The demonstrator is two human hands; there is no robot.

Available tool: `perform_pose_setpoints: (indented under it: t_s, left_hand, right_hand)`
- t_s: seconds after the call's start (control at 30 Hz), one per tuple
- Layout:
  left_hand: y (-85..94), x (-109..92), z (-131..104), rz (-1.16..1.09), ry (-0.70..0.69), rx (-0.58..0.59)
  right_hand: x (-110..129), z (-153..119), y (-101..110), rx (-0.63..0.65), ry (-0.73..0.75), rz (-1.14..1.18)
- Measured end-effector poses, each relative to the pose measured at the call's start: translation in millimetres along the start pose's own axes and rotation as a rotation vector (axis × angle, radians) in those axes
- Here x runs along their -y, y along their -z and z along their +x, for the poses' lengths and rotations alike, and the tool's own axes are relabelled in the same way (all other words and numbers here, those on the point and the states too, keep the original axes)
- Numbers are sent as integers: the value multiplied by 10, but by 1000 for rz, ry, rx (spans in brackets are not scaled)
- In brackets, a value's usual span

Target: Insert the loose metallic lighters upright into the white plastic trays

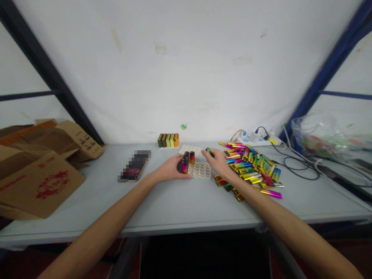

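A white tray with rows of holes (200, 170) lies on the table in front of me. Several shiny coloured lighters (185, 166) stand upright in its left end. My left hand (171, 168) grips that end, with the thumb along the near edge and the fingers behind the standing lighters. Just right of the tray, my right hand (216, 159) pinches a green lighter (208, 151) slightly above the table. Behind the first tray lies a second white tray (186, 149), partly hidden by the lighters and my left fingers.
Loose metallic lighters (250, 166) are heaped on the right, partly under my right forearm. A filled block of lighters (168, 140) stands by the wall. At left are a phone (135, 166) and a cardboard box (43, 182). A power strip (257, 137) and cables sit back right.
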State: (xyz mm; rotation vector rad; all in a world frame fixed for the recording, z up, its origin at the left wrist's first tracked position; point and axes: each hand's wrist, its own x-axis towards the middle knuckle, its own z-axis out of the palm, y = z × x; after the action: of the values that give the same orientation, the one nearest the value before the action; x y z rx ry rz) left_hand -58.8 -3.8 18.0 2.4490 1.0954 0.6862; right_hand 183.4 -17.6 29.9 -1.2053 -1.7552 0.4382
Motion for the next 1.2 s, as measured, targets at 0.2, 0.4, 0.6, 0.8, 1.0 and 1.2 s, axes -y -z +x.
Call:
perform_pose_setpoints:
  t_s: [0.2, 0.4, 0.6, 0.8, 1.0, 1.2]
  left_hand:
    - [1, 6, 0, 0, -5, 10]
    - [-6, 27, 2, 3, -22, 6]
    - [-20, 45, 5, 21, -29, -7]
    - [-22, 53, 10, 8, -39, -1]
    - [-17, 41, 10, 3, -32, 7]
    - [-5, 14, 7, 6, -21, 11]
  right_hand:
    - [25, -50, -1, 107, -4, 83]
    - [43, -43, -13, 143, 174, 13]
    - [-15, -7, -30, 87, 290, -144]
    - [-86, 5, -49, 143, 301, -197]
    - [-125, 15, -52, 204, 390, -224]
    - [-137, -2, -75, 237, 373, -187]
